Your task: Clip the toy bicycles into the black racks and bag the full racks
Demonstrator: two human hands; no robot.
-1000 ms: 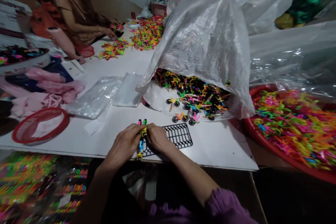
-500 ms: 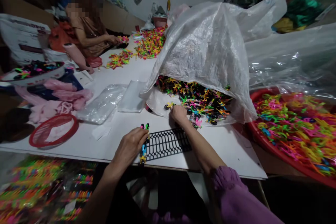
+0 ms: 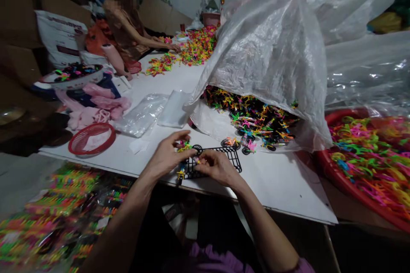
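Note:
A black plastic grid rack (image 3: 226, 155) lies on the white table, with small toy bicycles (image 3: 181, 174) fixed along its left end. My left hand (image 3: 166, 153) is at that end, thumb and forefinger around the colourful toy bicycles there. My right hand (image 3: 221, 167) is over the rack's middle, its fingertips pinched on a small toy bicycle. That bicycle's black wheel (image 3: 197, 149) shows between my two hands; most of its frame is hidden by the fingers. Just behind the rack lie an orange toy bicycle (image 3: 231, 141) and a pink one (image 3: 250, 147).
A white sack (image 3: 269, 47) spills toy bicycles onto the table. To its right is a red basin (image 3: 323, 153) of bright plastic parts. Clear bags (image 3: 144, 113) and a red basket (image 3: 72, 147) lie at left. Across the table, a person (image 3: 128, 34) handles colourful pieces.
My right hand has come back from the sack mouth to the rack, with a toy bicycle in its fingers. My left hand's thumb and forefinger have spread. The view has turned left.

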